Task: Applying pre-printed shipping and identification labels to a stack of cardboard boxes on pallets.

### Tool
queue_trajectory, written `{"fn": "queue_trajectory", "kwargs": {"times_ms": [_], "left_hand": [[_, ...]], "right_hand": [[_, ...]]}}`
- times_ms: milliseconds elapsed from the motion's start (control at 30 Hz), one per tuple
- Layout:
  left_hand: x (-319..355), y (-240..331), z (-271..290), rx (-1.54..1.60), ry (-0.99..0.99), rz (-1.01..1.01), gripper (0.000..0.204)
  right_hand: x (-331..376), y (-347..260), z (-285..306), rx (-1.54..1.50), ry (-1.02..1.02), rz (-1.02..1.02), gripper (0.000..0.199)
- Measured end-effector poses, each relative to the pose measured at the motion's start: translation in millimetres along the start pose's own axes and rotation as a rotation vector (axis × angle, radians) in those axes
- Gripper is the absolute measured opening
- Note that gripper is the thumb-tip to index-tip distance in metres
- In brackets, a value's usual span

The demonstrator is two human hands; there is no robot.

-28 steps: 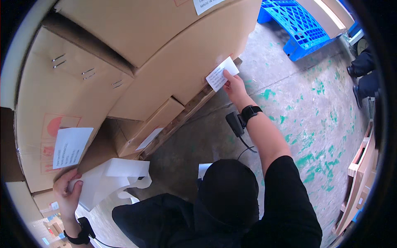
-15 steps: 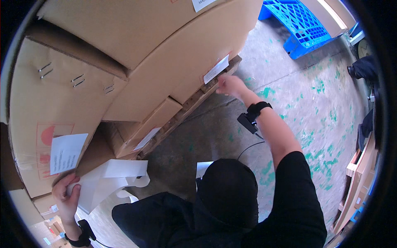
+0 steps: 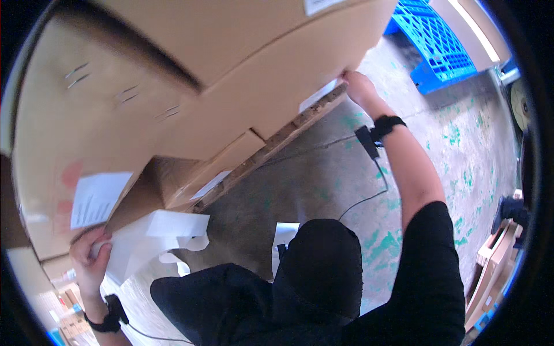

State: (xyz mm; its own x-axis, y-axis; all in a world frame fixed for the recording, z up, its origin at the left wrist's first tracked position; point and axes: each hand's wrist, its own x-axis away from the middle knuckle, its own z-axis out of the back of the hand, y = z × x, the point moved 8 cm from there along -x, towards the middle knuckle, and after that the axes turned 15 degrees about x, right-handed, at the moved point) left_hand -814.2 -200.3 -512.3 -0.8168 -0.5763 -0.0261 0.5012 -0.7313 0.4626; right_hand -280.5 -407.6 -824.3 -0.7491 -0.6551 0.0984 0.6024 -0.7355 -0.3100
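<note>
My left hand (image 3: 90, 260) is closed on a long, loosely curling white paper strip (image 3: 151, 242), thumb on top, by the lower edge of a large cardboard box (image 3: 52, 132). A white printed label (image 3: 99, 199) is stuck to that box just above the hand. My right hand (image 3: 362, 91) reaches far forward, its fingers bunched against the lower edge of another cardboard box (image 3: 277, 86). Beside those fingers a white label (image 3: 317, 96) lies on that box. Whether anything is between the right fingers is hidden.
The boxes stand on a wooden pallet (image 3: 303, 119), with a lower labelled carton (image 3: 216, 167) in a gap. A blue plastic pallet (image 3: 441, 55) is at the far right on the green-stained concrete floor (image 3: 398, 179). A cable (image 3: 369, 199) hangs from my right wristband.
My right hand has moved forward and right along the box edge, past the label's near end to its far end. My left hand keeps its hold on the strip. The view has shifted slightly.
</note>
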Motion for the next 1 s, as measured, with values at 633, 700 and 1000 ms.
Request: {"fn": "queue_trajectory", "kwargs": {"times_ms": [633, 700, 1000], "left_hand": [[203.5, 63.4, 38.6, 1.255, -0.629, -0.43, 0.025], [224.7, 37.7, 45.3, 1.358, -0.533, -0.312, 0.026], [279.4, -41.2, 86.3, 2.34, -0.047, -0.358, 0.038]], "right_hand": [[444.4, -400.0, 52.6, -1.678, -1.152, -0.208, 0.047], [460.9, -404.9, 31.1, -1.518, -1.043, -0.19, 0.045], [523.8, -517.9, 6.0, -0.689, -0.823, 0.941, 0.03]]}}
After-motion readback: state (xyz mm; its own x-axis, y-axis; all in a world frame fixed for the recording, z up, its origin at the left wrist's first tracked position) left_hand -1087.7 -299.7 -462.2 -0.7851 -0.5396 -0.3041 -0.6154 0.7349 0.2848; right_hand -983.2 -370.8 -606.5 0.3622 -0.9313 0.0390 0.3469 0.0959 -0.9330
